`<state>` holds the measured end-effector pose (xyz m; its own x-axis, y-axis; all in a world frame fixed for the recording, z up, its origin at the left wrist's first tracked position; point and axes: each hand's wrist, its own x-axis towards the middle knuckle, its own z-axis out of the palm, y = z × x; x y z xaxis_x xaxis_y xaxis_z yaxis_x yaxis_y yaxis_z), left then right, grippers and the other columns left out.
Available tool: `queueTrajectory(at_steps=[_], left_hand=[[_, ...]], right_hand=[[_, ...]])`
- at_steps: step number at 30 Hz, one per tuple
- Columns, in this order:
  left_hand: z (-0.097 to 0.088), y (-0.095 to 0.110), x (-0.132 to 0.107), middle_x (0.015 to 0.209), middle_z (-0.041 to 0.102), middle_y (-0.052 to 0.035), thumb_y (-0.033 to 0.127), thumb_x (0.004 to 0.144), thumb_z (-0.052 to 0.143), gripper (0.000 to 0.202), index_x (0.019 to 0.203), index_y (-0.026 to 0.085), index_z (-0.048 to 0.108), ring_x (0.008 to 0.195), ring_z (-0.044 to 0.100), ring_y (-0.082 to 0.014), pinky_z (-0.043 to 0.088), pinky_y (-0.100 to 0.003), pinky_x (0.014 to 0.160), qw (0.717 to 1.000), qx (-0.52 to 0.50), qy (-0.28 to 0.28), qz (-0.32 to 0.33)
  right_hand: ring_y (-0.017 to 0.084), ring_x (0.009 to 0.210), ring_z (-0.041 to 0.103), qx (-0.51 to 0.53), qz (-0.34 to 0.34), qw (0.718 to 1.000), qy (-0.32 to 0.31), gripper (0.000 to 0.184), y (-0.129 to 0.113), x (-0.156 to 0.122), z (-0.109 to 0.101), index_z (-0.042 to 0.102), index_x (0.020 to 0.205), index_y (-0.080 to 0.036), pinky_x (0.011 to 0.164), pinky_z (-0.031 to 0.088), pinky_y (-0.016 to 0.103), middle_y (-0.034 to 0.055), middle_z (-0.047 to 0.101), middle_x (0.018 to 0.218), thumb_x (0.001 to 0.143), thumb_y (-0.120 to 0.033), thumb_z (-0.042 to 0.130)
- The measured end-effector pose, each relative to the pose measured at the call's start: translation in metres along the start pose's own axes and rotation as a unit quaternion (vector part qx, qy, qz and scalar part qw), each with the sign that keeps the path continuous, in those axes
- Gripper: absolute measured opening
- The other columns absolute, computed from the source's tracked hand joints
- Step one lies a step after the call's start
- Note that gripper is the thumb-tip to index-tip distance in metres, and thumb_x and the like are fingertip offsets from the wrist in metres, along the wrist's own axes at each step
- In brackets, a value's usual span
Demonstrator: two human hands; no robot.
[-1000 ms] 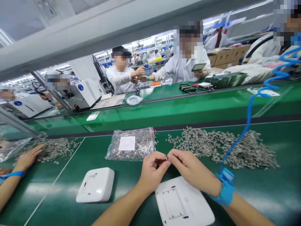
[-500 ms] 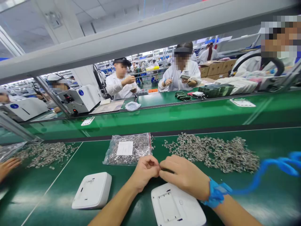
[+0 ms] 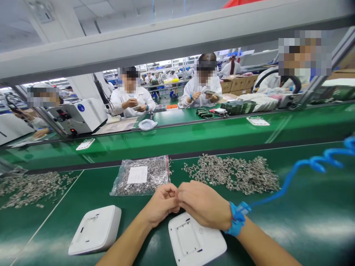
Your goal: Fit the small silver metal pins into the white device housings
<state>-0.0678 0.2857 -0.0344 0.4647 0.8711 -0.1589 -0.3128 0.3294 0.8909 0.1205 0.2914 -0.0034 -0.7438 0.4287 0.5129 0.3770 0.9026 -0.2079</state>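
Observation:
My left hand (image 3: pixel 162 204) and my right hand (image 3: pixel 203 204) are pressed together, fingers curled, just above the far edge of a white plastic housing (image 3: pixel 195 242) that lies open side up on the green mat. What the fingers pinch is hidden. A blue antistatic strap (image 3: pixel 235 218) wraps my right wrist, and its coiled cord (image 3: pixel 313 164) runs off to the right. A loose heap of small metal parts (image 3: pixel 235 173) lies just beyond my hands. A clear bag of the same parts (image 3: pixel 141 179) with a white label sits beside the heap, to its left.
A second white housing (image 3: pixel 95 229) lies at my left. Another heap of metal parts (image 3: pixel 30 186) spreads at the far left. Beyond a green conveyor (image 3: pixel 194 136), several people in white coats sit at a bench with a white machine (image 3: pixel 80 116) and stacked boards (image 3: pixel 238 107).
My hands have closed together and dropped toward the housing. The co-worker's hand at the far left is gone from view. The view has shifted so things sit further left.

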Motion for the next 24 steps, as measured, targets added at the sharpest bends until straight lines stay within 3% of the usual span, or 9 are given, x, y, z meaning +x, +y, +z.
queueTrajectory(at_steps=[4, 7, 11, 14, 16, 18, 21, 24], left_hand=[[0.001, 0.000, -0.001, 0.057, 0.057, 0.0012, 0.033, 0.074, 0.083, 0.034, 0.076, 0.015, 0.055, 0.051, 0.049, -0.0074, 0.036, -0.019, 0.052, 0.996, -0.026, -0.026, 0.079], [0.002, 0.002, -0.001, 0.061, 0.059, 0.0012, 0.033, 0.074, 0.082, 0.033, 0.078, 0.015, 0.054, 0.050, 0.047, -0.0062, 0.033, -0.018, 0.050, 0.989, -0.025, 0.018, 0.143], [0.003, 0.004, -0.001, 0.060, 0.058, 0.0020, 0.033, 0.075, 0.082, 0.033, 0.078, 0.015, 0.054, 0.049, 0.044, -0.0045, 0.033, -0.017, 0.050, 0.986, -0.025, 0.032, 0.163], [0.002, 0.001, -0.001, 0.058, 0.057, 0.0021, 0.034, 0.075, 0.082, 0.033, 0.078, 0.015, 0.054, 0.048, 0.043, -0.0051, 0.035, -0.019, 0.052, 0.990, -0.023, 0.023, 0.139], [0.001, -0.003, -0.001, 0.057, 0.057, 0.0021, 0.034, 0.076, 0.081, 0.032, 0.079, 0.016, 0.055, 0.049, 0.044, -0.0054, 0.035, -0.018, 0.052, 0.990, -0.013, 0.032, 0.136], [0.000, -0.007, -0.001, 0.060, 0.058, 0.0015, 0.034, 0.078, 0.079, 0.029, 0.080, 0.016, 0.056, 0.051, 0.047, -0.0060, 0.038, -0.018, 0.052, 0.986, 0.013, 0.058, 0.158], [-0.001, -0.008, -0.001, 0.073, 0.063, -0.0021, 0.032, 0.082, 0.074, 0.022, 0.081, 0.015, 0.060, 0.058, 0.056, -0.0083, 0.048, -0.020, 0.056, 0.955, 0.119, 0.097, 0.252], [0.002, -0.004, -0.003, 0.078, 0.065, -0.0051, 0.024, 0.087, 0.067, 0.009, 0.085, 0.015, 0.063, 0.068, 0.062, -0.0123, 0.053, -0.024, 0.062, 0.890, 0.246, 0.094, 0.372]], right_hand=[[0.015, 0.067, 0.042, 0.182, 0.132, 0.974, 0.008, 0.019, 0.001, 0.001, -0.004, 0.043, 0.084, -0.019, 0.061, 0.034, 0.028, 0.0017, 0.049, 0.081, 0.101, -0.027, 0.036], [0.013, 0.065, 0.041, 0.232, 0.150, 0.961, -0.024, 0.021, -0.001, 0.002, -0.003, 0.042, 0.080, -0.020, 0.059, 0.033, 0.027, -0.0004, 0.047, 0.076, 0.100, -0.024, 0.038], [0.015, 0.071, 0.047, 0.175, 0.182, 0.967, 0.028, 0.005, -0.003, 0.001, 0.000, 0.050, 0.095, -0.019, 0.062, 0.037, 0.027, 0.0033, 0.054, 0.088, 0.097, -0.023, 0.049], [0.019, 0.087, 0.054, 0.137, 0.130, 0.980, 0.060, 0.015, 0.001, 0.000, 0.004, 0.051, 0.113, -0.018, 0.071, 0.044, 0.030, 0.0085, 0.057, 0.104, 0.099, -0.019, 0.045], [0.019, 0.086, 0.055, 0.088, 0.082, 0.991, 0.056, 0.018, 0.004, -0.001, 0.009, 0.055, 0.107, -0.016, 0.072, 0.043, 0.031, 0.0086, 0.059, 0.100, 0.102, -0.016, 0.038], [0.019, 0.076, 0.051, 0.005, 0.080, 0.995, 0.055, 0.023, 0.004, -0.003, 0.015, 0.056, 0.095, -0.015, 0.066, 0.038, 0.032, 0.0072, 0.058, 0.088, 0.103, -0.016, 0.034], [0.018, 0.069, 0.044, -0.048, 0.090, 0.994, 0.034, 0.029, -0.001, -0.003, 0.018, 0.055, 0.087, -0.015, 0.063, 0.033, 0.033, 0.0070, 0.055, 0.081, 0.103, -0.018, 0.031], [0.016, 0.068, 0.042, 0.079, 0.126, 0.989, 0.004, 0.029, -0.006, -0.001, 0.007, 0.052, 0.086, -0.016, 0.063, 0.032, 0.031, 0.0045, 0.052, 0.080, 0.103, -0.022, 0.029]])
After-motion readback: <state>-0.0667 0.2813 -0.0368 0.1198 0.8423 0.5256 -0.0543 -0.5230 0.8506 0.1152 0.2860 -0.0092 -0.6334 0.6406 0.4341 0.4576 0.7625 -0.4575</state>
